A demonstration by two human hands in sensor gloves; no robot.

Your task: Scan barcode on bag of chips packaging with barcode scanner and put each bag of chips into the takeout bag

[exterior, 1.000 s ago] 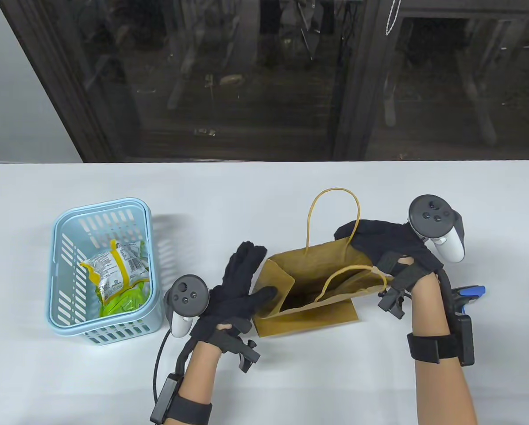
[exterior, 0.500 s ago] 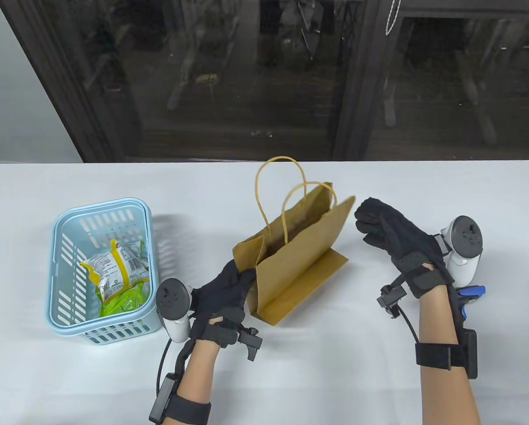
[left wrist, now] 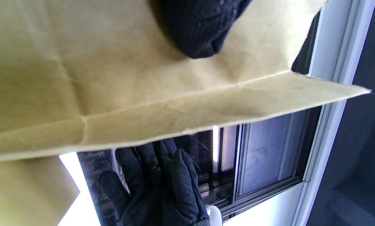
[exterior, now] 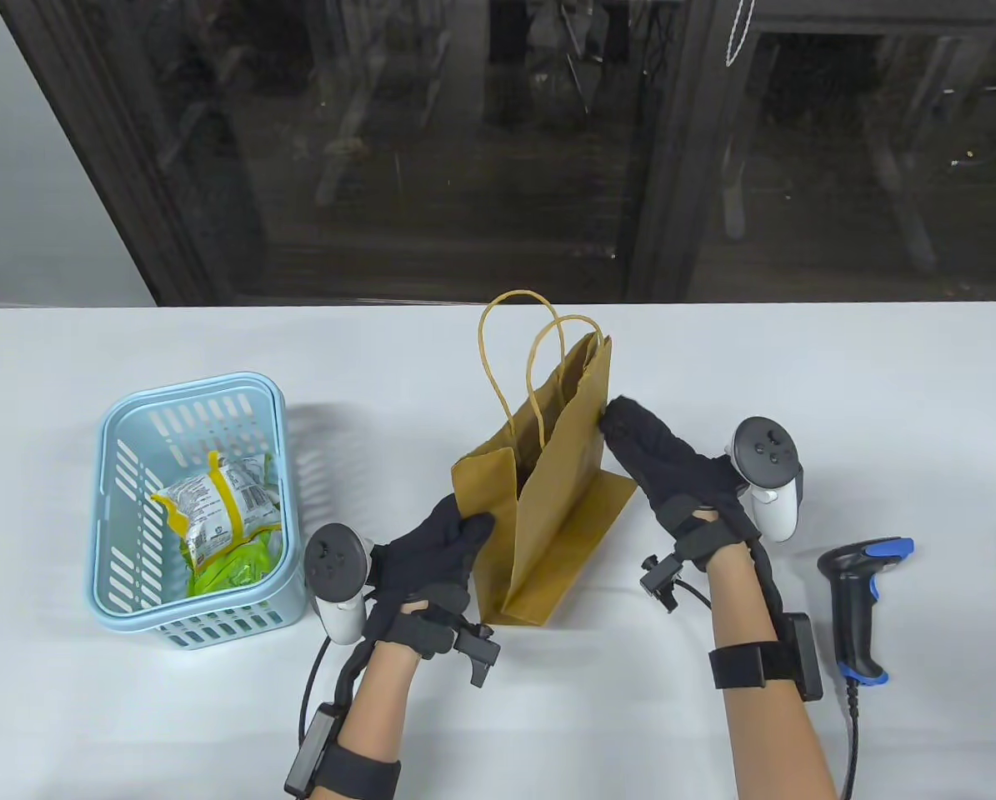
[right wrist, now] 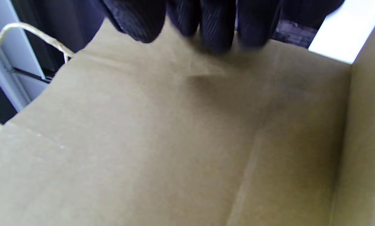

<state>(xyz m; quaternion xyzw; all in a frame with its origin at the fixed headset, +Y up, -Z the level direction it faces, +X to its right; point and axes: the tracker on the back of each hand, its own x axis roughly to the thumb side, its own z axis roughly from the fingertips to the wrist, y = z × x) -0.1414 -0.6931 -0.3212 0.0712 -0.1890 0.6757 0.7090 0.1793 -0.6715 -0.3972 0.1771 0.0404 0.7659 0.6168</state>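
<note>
The brown paper takeout bag [exterior: 560, 492] stands upright mid-table with its mouth and twine handles [exterior: 514, 350] up. My left hand [exterior: 472, 523] pinches its near left edge; in the left wrist view the thumb [left wrist: 200, 31] lies on the paper [left wrist: 112, 78] and the other fingers are hidden behind it. My right hand [exterior: 616, 417] lays straight fingers against the bag's right face; its fingertips [right wrist: 215, 28] touch the paper [right wrist: 175, 141]. A white-and-yellow chips bag [exterior: 222, 504] and a green one [exterior: 235, 567] lie in the basket. The black-and-blue barcode scanner [exterior: 860, 600] lies right of my right wrist.
The light blue slotted basket [exterior: 189, 387] sits at the table's left. The scanner's cable [exterior: 852, 733] runs off the near edge. A dark glass window lies beyond the table's far edge.
The bag, earlier on its side, now stands upright and has turned narrower to the camera. My right hand moved left onto its right face, uncovering the scanner. My left hand keeps its hold.
</note>
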